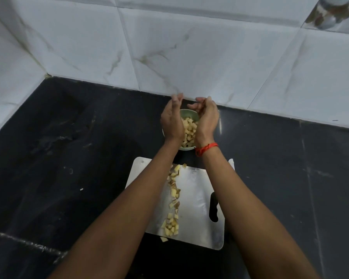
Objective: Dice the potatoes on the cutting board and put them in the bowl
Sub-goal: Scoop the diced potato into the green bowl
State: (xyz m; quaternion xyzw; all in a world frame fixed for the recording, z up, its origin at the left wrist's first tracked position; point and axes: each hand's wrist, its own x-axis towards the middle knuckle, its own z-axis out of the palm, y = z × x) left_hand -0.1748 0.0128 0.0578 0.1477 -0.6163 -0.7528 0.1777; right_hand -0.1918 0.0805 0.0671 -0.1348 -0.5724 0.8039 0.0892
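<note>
A small pale green bowl [186, 112] stands on the black counter near the wall, full of diced potato [188, 129]. My left hand [171, 119] and my right hand [207, 117] hover over it, palms facing each other, fingers loosely spread, with nothing gripped. A red thread is tied round my right wrist. Nearer to me lies a steel cutting board [195, 198], with a row of potato dice [173, 200] beside my left forearm. One piece [164, 239] lies just off the board's near edge.
The black stone counter [69, 158] meets a white marble-tiled wall [189, 57] right behind the bowl, with a corner at the left. The board has a handle slot [213, 208] at its right side. A small crumb [81, 189] lies left of the board.
</note>
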